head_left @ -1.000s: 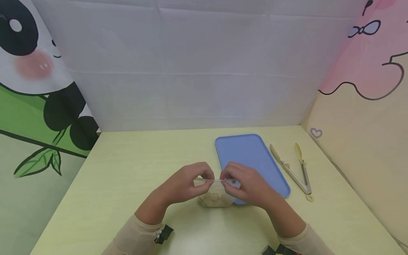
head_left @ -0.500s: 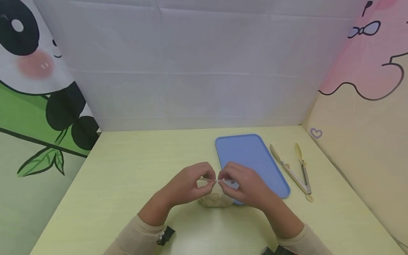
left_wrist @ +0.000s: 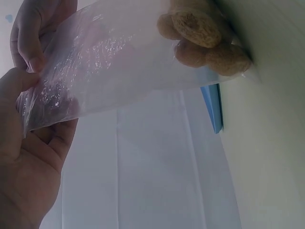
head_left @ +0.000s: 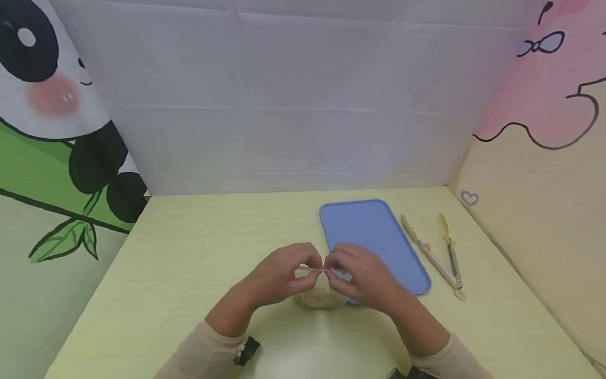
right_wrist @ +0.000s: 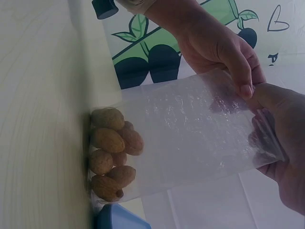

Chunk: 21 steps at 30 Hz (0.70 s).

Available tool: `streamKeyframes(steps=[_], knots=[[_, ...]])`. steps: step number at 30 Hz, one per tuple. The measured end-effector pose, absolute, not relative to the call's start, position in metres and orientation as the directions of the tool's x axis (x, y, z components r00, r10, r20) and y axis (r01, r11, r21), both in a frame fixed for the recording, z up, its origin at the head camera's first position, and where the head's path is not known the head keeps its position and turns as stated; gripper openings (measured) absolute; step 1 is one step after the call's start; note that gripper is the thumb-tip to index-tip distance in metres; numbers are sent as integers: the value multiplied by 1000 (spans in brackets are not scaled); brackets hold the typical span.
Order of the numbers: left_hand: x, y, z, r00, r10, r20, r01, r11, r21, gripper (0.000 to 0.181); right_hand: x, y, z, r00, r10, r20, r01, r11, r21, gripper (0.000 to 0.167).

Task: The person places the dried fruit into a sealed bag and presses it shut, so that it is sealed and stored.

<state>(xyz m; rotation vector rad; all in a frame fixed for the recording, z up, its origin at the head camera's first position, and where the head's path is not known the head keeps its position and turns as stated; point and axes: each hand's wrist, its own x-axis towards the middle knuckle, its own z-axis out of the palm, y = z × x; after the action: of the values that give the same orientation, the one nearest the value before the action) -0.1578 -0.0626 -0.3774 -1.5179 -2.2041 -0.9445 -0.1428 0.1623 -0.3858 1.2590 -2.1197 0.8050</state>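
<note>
A clear plastic bag (head_left: 310, 301) stands upright on the table in front of me, with several brown oval nuts (right_wrist: 108, 139) heaped at its bottom. My left hand (head_left: 286, 275) pinches the bag's top edge between thumb and fingers. Beside it, my right hand (head_left: 363, 275) pinches the same edge, and the fingertips of both hands almost meet at the middle. Seen by the left wrist camera, the bag (left_wrist: 119, 62) hangs flat between the hands and its nuts (left_wrist: 195, 36) rest low against the table. Fingers behind the film show only faintly.
Just behind the bag lies a blue tray (head_left: 374, 231), partly covered by my right hand. Farther right, spread tongs (head_left: 436, 263) with pale tips lie on the pale yellow table (head_left: 199, 237). A white sheet (head_left: 303, 105) stands at the back, with printed cloth panels on both sides.
My hands have drawn slightly closer together along the bag's top edge, still pinching it. The tray and tongs have not moved.
</note>
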Motion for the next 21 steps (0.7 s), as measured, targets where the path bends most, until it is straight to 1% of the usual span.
streamKeyframes(steps=[7, 13, 21], knots=[[-158, -69, -373, -436, 715, 547, 894, 276, 353, 6, -145, 167, -381, -405, -605, 686, -905, 370, -208, 6], [-160, -73, -370, -431, 722, 541, 900, 299, 317, 4, -147, 171, -378, -395, -616, 682, -908, 374, -189, 7], [-163, -80, -370, -442, 723, 531, 897, 353, 266, 5, -149, 179, -377, -408, -633, 658, -896, 417, -154, 9]])
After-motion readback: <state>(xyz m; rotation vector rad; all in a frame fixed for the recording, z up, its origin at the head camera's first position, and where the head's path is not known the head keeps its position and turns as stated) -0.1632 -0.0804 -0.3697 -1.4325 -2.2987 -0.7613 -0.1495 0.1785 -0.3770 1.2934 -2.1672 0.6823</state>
